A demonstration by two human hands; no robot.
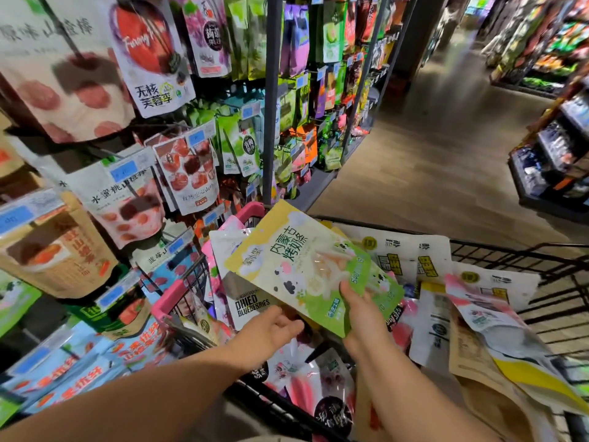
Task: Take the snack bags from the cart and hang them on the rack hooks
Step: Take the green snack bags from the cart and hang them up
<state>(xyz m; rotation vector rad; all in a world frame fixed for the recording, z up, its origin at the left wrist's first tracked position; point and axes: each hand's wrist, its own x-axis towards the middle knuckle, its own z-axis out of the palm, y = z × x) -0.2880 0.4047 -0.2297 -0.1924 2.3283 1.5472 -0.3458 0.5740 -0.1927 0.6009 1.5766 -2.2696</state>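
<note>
A yellow-and-green snack bag (306,266) with cartoon cows is held above the cart (497,253). My right hand (363,311) grips its lower green edge, thumb on the front. My left hand (271,327) reaches in under the bag's lower left edge, fingers slightly bent; whether it touches the bag is unclear. Below lies a white bag (248,301) printed DRIED BLUEBERRIES, among several other bags in the cart. The rack (271,100) on the left is hung with rows of snack bags on hooks.
The cart has a pink-trimmed rim (169,298) close to the rack. White, brown and pink bags (471,317) pile up on the cart's right side. An aisle with a wooden floor (430,161) runs ahead, with more shelves (554,154) on the right.
</note>
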